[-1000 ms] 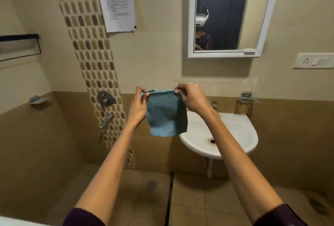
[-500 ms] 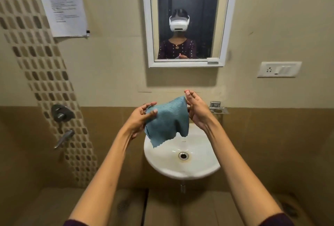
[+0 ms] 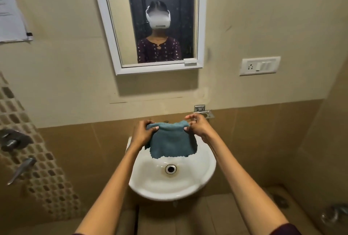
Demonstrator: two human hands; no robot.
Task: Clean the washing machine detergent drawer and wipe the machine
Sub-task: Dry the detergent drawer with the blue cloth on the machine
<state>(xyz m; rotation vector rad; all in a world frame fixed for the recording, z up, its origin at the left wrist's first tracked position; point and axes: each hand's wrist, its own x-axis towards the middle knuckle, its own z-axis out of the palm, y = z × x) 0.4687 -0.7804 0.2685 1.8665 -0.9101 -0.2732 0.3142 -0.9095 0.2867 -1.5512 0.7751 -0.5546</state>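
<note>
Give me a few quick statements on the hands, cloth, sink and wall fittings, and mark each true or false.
1. The left hand and the right hand both hold the cloth by its top edge. True.
2. The cloth lies in the sink. False: it hangs from the hands above the sink.
3. The drain shows below the cloth's lower edge. True.
4. The socket plate is left of the mirror. False: it is on the wall to the mirror's right.
</note>
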